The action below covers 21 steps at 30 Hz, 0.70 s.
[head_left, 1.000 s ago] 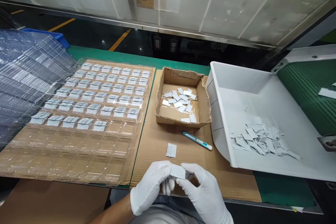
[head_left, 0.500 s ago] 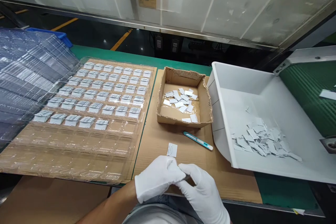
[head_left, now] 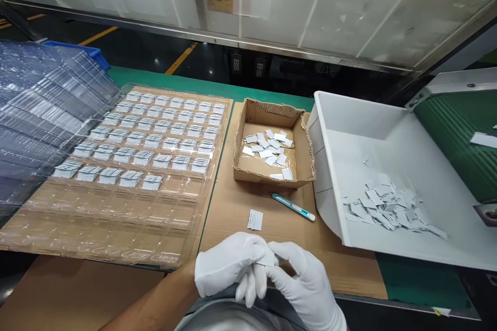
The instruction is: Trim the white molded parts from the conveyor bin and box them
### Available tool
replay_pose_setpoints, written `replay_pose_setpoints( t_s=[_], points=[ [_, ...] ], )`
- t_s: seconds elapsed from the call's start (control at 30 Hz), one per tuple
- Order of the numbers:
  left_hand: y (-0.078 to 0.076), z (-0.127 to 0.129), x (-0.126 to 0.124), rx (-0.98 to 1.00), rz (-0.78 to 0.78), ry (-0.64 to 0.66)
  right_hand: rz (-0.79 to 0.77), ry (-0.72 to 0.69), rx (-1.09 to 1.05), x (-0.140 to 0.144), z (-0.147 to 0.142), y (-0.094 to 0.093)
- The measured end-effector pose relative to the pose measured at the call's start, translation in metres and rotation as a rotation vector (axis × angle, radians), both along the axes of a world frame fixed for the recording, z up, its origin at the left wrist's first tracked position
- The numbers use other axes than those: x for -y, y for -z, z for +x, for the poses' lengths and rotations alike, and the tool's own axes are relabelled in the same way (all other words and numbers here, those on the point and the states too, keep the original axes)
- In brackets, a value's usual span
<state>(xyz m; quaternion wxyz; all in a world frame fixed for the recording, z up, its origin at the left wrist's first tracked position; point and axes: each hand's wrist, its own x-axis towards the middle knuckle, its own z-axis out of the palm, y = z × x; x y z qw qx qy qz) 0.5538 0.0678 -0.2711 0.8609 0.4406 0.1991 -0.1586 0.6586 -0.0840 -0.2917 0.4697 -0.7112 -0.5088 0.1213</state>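
small white part (head_left: pixel 268 257) pinched between fingers of our left hand (head_left: pixel 229 269) and right hand (head_left: pixel 303 282), low at near bench edge, close to body for control. clear tray (head_left: pixel 116 227) at left for reach, white bin (head_left: pixel 388 124) at right.

Light is bright and even, falling from overhead, so shadows are soft and short: a faint one lies under the white bin (head_left: pixel 388 165) at its near left corner and inside the cardboard box (head_left: pixel 272 147). Glare streaks run across the clear plastic trays (head_left: pixel 46 108) at the far left, washing out their detail. The white gloves on the hands are nearly overexposed, with folds barely showing. The far background beyond the table is dark, with small light spots reflected. Focus is sharp at centre; straight edges bow slightly toward the frame's sides.
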Motion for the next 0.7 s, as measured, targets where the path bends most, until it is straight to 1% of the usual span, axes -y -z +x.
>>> replay_pose_setpoints(
  t_s=[0.1, 0.17, 0.4, 0.7],
  points=[
    [0.002, -0.001, 0.003, 0.037, -0.150, -0.059, 0.016, 0.008, 0.002, 0.002, 0.002, 0.000],
    [0.004, -0.002, 0.005, 0.047, -0.195, -0.077, 0.026, 0.009, 0.000, 0.002, 0.002, 0.000],
    [0.012, -0.005, 0.005, 0.025, -0.173, -0.103, 0.033, -0.010, -0.031, 0.002, 0.000, 0.006],
    [0.017, -0.005, 0.005, 0.024, -0.170, -0.086, -0.003, 0.000, -0.068, 0.004, -0.002, 0.017]
  ],
)
